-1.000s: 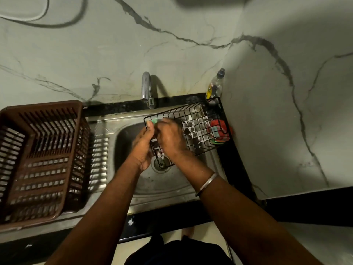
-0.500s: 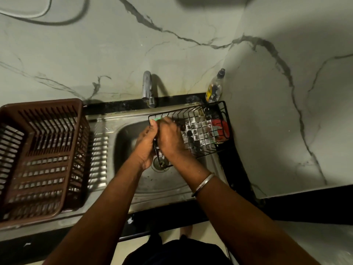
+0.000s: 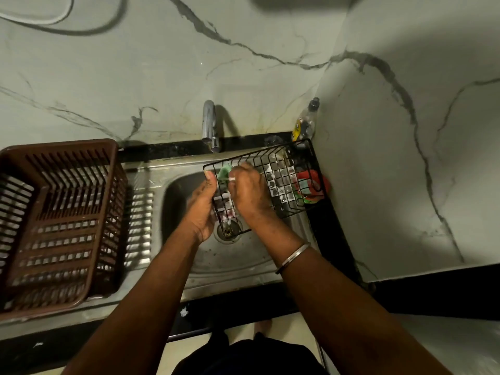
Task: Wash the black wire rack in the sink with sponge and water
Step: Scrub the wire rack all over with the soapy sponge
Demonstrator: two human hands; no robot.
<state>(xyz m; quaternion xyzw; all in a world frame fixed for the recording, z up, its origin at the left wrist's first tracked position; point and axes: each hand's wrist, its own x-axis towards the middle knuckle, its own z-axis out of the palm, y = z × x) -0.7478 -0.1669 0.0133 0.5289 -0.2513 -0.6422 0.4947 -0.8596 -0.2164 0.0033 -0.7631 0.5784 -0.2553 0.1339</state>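
Observation:
The black wire rack (image 3: 281, 182) lies tilted over the steel sink (image 3: 238, 261), its right end toward the wall corner. My left hand (image 3: 201, 204) grips the rack's left edge, thumb up along the wire. Inside the rack, my right hand (image 3: 247, 190) holds a green sponge (image 3: 224, 171) and presses it against the wires near the rack's far left corner. White foam clings to the rack's mesh. Below the rack sits the drain (image 3: 227, 231). No water is visible coming from the chrome tap (image 3: 209, 125) behind it.
A brown plastic dish basket (image 3: 59, 223) stands on the ribbed drainboard at left. A soap bottle (image 3: 305, 123) stands in the back right corner, with a red and green item (image 3: 313, 185) behind the rack's right end. Marble walls close in behind and at right.
The rack has shifted slightly right and away. My right hand with the sponge has moved up along the wires toward the far left corner.

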